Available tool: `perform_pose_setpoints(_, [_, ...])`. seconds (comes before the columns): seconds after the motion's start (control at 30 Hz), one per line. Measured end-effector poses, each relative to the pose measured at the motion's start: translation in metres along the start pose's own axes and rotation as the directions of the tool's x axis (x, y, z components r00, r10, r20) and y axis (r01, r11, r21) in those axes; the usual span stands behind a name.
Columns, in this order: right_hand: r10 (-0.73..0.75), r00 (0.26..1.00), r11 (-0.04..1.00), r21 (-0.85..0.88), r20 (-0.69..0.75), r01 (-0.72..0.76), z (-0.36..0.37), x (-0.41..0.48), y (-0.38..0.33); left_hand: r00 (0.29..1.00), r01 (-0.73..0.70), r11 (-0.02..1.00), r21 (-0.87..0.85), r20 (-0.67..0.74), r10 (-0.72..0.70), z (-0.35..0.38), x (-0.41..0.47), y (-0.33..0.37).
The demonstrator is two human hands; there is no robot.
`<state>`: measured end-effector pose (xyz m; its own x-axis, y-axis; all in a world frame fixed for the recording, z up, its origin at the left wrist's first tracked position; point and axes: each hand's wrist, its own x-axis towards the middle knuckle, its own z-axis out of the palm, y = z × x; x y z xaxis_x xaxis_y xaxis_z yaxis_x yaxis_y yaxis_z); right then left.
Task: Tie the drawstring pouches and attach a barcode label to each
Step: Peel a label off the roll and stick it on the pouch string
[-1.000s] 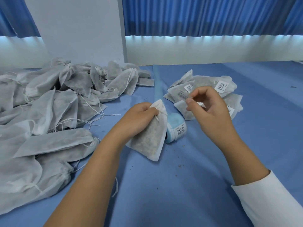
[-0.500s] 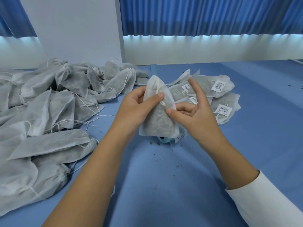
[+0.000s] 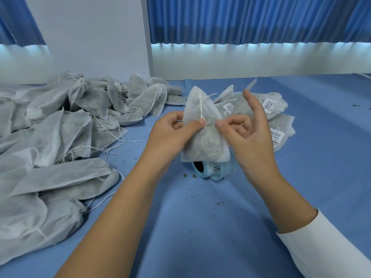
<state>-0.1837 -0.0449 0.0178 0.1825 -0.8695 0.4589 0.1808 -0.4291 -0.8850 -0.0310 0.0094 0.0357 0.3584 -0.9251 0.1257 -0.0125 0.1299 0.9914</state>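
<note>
Hands meet over the middle of the counter (image 3: 200, 227) with one pouch (image 3: 202, 137) held up between them. The left hand (image 3: 170, 135) is closed on the pouch's left edge, thumb pressing the white drawstring (image 3: 200, 109) flat against the cloth. The right hand (image 3: 249, 135) pinches at the right edge with thumb and curled fingers, its index finger raised free; whether it also has the string I cannot tell.

The pouch looks light and limp, thin non-woven cloth with loose dried filling showing through, so it should sag and spill crumbs if tipped. It is best held at the gathered neck, where the string runs. The string is fine and likely slippery, so a firm pinch close to the knot would serve.

Directly below the pouch, at 6 o'clock, a blue label roll (image 3: 208, 169) lies on the counter. At 2 o'clock sit labelled pouches (image 3: 273, 105); from 9 to 11 o'clock spreads a heap of unlabelled ones (image 3: 60, 125).
</note>
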Motion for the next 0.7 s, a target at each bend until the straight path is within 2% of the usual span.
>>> perform_pose_setpoints(0.1, [-0.046, 0.995, 0.997, -0.070, -0.086, 0.040, -0.005, 0.004, -0.004, 1.000, 0.008, 1.000, 0.026, -0.027, -0.007, -0.003, 0.001, 0.000])
perform_pose_setpoints(0.17, [-0.083, 0.992, 0.995, -0.069, -0.092, 0.077, -0.008, 0.005, -0.009, 1.000, 0.016, 0.998, 0.052, -0.026, -0.015, -0.004, 0.002, 0.000])
perform_pose_setpoints(0.37, [-0.078, 0.990, 0.997, 0.030, 0.116, 0.075, -0.009, 0.003, -0.020, 0.999, 0.024, 0.987, 0.156, 0.020, -0.027, -0.005, 0.003, -0.001])
perform_pose_setpoints(0.47, [-0.064, 0.982, 0.998, 0.017, 0.179, 0.062, -0.009, 0.003, -0.020, 0.996, 0.035, 0.987, 0.157, 0.072, -0.047, -0.004, 0.002, 0.000])
perform_pose_setpoints(0.7, [0.011, 0.980, 1.000, -0.021, 0.201, -0.007, -0.009, 0.005, -0.017, 0.977, 0.032, 0.994, 0.109, 0.208, -0.054, -0.006, -0.001, 0.001])
